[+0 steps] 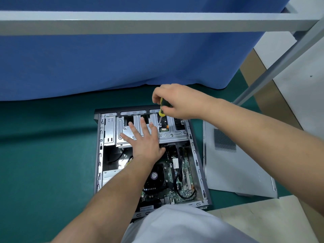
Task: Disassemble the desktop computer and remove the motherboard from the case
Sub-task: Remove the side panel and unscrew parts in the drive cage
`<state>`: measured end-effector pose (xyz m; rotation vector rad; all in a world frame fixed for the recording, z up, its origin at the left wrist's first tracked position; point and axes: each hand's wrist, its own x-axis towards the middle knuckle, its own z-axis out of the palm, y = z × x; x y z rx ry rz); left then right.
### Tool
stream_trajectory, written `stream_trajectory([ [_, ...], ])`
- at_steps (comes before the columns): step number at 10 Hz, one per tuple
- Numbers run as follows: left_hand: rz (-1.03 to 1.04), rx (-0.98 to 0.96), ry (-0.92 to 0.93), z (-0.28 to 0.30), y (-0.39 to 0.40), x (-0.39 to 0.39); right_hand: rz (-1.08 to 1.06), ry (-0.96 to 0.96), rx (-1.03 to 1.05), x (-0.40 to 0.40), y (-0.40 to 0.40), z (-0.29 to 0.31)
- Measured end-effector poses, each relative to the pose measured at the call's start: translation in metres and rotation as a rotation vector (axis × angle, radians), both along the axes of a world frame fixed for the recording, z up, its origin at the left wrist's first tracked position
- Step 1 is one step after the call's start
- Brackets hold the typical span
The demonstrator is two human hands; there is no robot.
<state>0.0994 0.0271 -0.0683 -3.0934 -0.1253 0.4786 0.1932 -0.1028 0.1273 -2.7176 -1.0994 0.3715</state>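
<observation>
While your left hand (pixel 142 140) lies flat, fingers spread, on the one metal drive cage (pixel 138 131), your right hand (pixel 172 100) grips one yellow-and-black screwdriver (pixel 162 109), tip down on a cage screw (pixel 159 125). One open case (pixel 99 155) lies on the green counter (pixel 47 155), its motherboard (pixel 177 178) inside; one side panel (pixel 235 165) lies beside it.

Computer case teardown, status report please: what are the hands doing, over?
Right hand grips screwdriver, tip on drive cage screw. Left hand flat, pressing cage. Motherboard not yet out of case; cage, cables still fitted.
</observation>
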Motion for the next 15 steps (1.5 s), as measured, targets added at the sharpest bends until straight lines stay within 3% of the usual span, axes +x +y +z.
stream_trajectory([
  [1,0.000,-0.011,-0.003,0.001,0.000,0.000,-0.083,0.077,0.015,-0.006,0.001,0.003],
  [2,-0.002,-0.015,-0.005,0.001,0.000,0.000,-0.249,-0.121,-0.111,-0.007,0.005,-0.003],
  [3,-0.001,-0.022,-0.006,0.001,0.000,0.000,-0.158,-0.202,-0.179,-0.003,0.004,-0.002],
  [4,-0.005,-0.022,-0.006,0.001,0.000,0.000,-0.001,-0.006,-0.054,0.000,-0.002,0.003],
  [5,-0.005,-0.023,-0.008,0.001,0.001,0.000,-0.092,0.089,-0.007,-0.005,0.002,0.005],
  [6,-0.006,-0.016,-0.007,0.001,0.000,0.000,-0.260,-0.111,-0.131,-0.004,0.006,0.000],
  [7,-0.007,-0.013,-0.005,0.001,0.001,0.000,-0.138,-0.070,-0.116,0.000,0.003,0.002],
  [8,-0.007,-0.016,-0.005,0.001,0.000,0.000,-0.002,0.108,-0.037,0.000,-0.003,0.008],
  [10,-0.008,-0.011,-0.006,0.001,0.000,0.000,-0.228,-0.091,-0.194,-0.003,0.002,0.001],
  [12,-0.007,-0.007,-0.007,0.001,0.001,-0.001,0.043,0.073,-0.015,-0.004,-0.006,0.007],
  [13,-0.009,-0.006,-0.006,0.001,0.000,-0.001,-0.055,0.113,0.009,-0.005,-0.007,0.005],
  [14,-0.008,-0.008,-0.007,0.002,0.000,-0.001,-0.227,0.002,-0.019,-0.006,-0.006,-0.003],
  [15,-0.008,-0.012,-0.006,0.001,0.001,0.000,-0.193,-0.069,-0.009,-0.005,-0.005,-0.008],
])
